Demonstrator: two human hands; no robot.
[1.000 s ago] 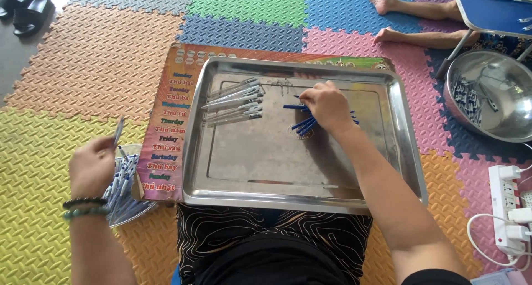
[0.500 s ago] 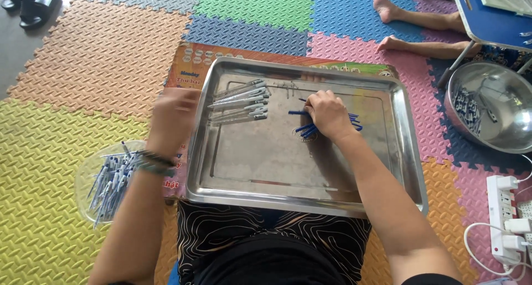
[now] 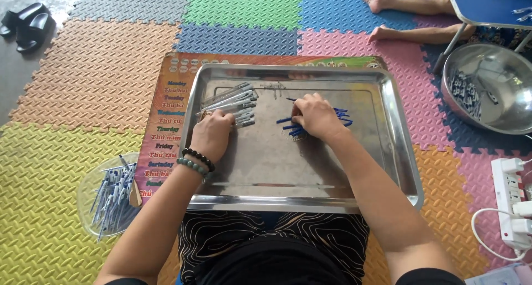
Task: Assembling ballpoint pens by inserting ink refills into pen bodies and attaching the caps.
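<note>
Since a moment ago our left hand (image 3: 213,134) has reached the grey pens (image 3: 230,103), fingers curled on them; our right hand (image 3: 315,116) pinches blue pieces (image 3: 339,114), best kept aligned on the tray (image 3: 399,152).

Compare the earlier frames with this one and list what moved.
The left hand left the clear dish of pen parts, where it held up one piece, crossed onto the metal tray and now rests at the grey pen pile. The right hand stayed on the blue pieces; the tray stayed put.

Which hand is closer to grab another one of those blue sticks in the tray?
Probably the right hand: it rests on the blue sticks. The left hand is at the silver pieces.
</note>
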